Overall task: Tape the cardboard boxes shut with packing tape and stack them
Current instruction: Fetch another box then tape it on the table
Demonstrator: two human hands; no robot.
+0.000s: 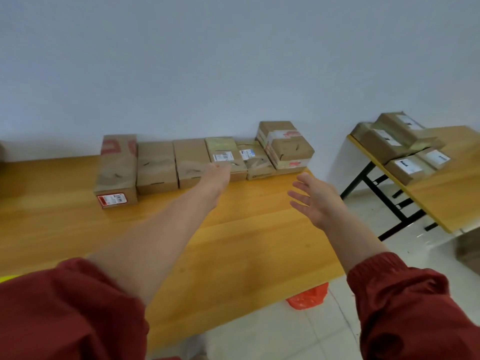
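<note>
From the head camera: cardboard boxes (155, 165) in a row at the far side of the table (78, 229), close to the wall (233, 61), two stacked at the right end. Left hand (217, 178) stretched to the labelled box (224, 153), fingers straight, grasping nothing; touching or not, hard to tell. Right hand (315, 201) released, fingers spread, above the table. More stacked boxes (400, 141) on a second table (454, 190) at right.

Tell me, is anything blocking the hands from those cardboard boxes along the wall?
Nothing visible. The left hand is right at the white-labelled box; only the wooden table top separates the right hand from the row of boxes.
</note>
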